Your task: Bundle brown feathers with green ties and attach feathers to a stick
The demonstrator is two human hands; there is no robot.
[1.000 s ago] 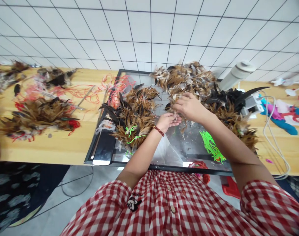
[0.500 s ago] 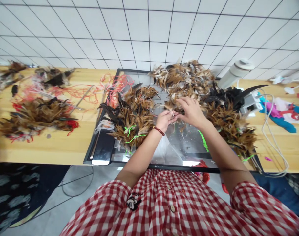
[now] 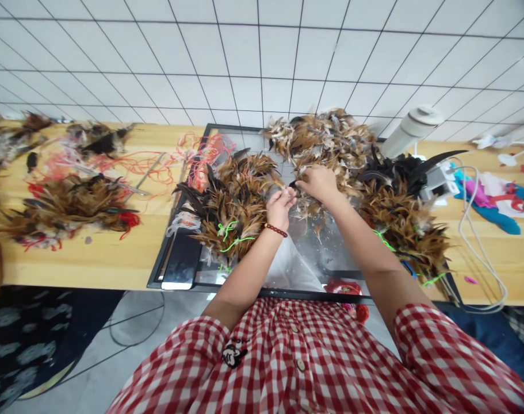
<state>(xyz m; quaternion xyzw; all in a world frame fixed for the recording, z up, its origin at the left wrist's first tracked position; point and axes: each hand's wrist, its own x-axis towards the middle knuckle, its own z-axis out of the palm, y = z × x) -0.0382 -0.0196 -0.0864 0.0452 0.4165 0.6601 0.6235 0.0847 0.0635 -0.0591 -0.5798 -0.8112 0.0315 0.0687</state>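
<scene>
My left hand (image 3: 279,208), wearing a beaded bracelet (image 3: 275,230), is turned partly palm up with its fingers curled together. A blurred greyish feather (image 3: 272,190) juts from it towards the left pile. To its right and slightly farther away, my right hand (image 3: 318,183) is closed in a pinch, with a small dark feather (image 3: 293,184) at its fingertips. Under and behind that hand lies a heap of loose brown and white feathers (image 3: 322,138). Bundles of brown feathers (image 3: 240,192) with green ties rest left of my left hand.
More brown feather bundles (image 3: 404,230) and long black feathers lie right, beside a white cylinder (image 3: 412,131) and a cable (image 3: 477,247). A phone (image 3: 182,261) sits at the glass panel's front left. Pink strings (image 3: 205,155) and feathers (image 3: 78,201) spread leftward.
My hands have drawn apart from each other. The left moved slightly left and turned; the right shifted left and up onto the heap's near edge, fingers closing.
</scene>
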